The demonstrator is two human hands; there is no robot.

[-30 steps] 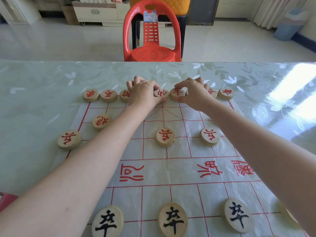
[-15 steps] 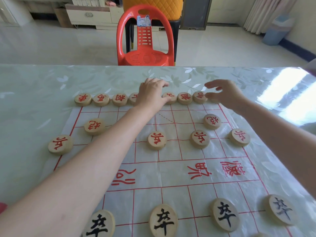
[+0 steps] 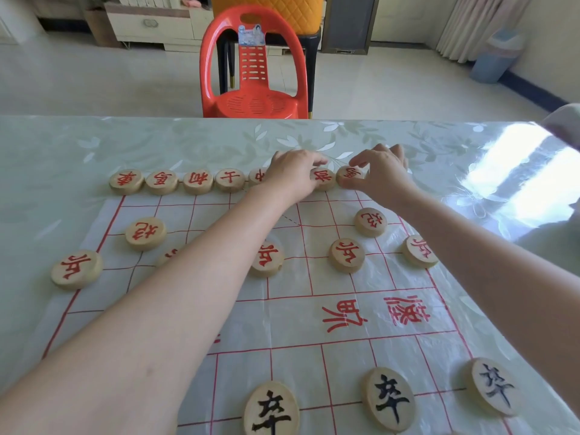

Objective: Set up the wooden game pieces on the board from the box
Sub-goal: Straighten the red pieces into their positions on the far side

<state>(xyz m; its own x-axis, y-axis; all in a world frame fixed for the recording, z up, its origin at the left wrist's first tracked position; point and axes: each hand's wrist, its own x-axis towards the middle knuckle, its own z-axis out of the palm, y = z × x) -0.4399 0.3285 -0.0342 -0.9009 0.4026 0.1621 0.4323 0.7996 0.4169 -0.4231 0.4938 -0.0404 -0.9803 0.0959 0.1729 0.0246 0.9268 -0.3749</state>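
A white plastic game board [image 3: 288, 318] with red grid lines lies on the table. Round wooden pieces with red characters form a row [image 3: 197, 181] along its far edge. Two more red pieces [image 3: 146, 233] [image 3: 370, 221] and several others [image 3: 346, 255] sit closer. Three black-character pieces [image 3: 389, 400] lie near me. My left hand [image 3: 295, 174] is curled over the far row and covers one piece. My right hand [image 3: 383, 174] pinches the red piece [image 3: 350, 175] near the row's right end. My left forearm hides part of one piece. No box is in view.
The table [image 3: 62, 158] has a glossy pale green floral cover. A red plastic chair [image 3: 254, 67] stands just beyond the far edge. A pale object [image 3: 565, 124] pokes in at the right edge. A blue bin [image 3: 494, 58] stands on the floor far right.
My right hand came down from hovering open near the row's right end and closed its fingers on the red piece there. My left hand shifted slightly right along the row.
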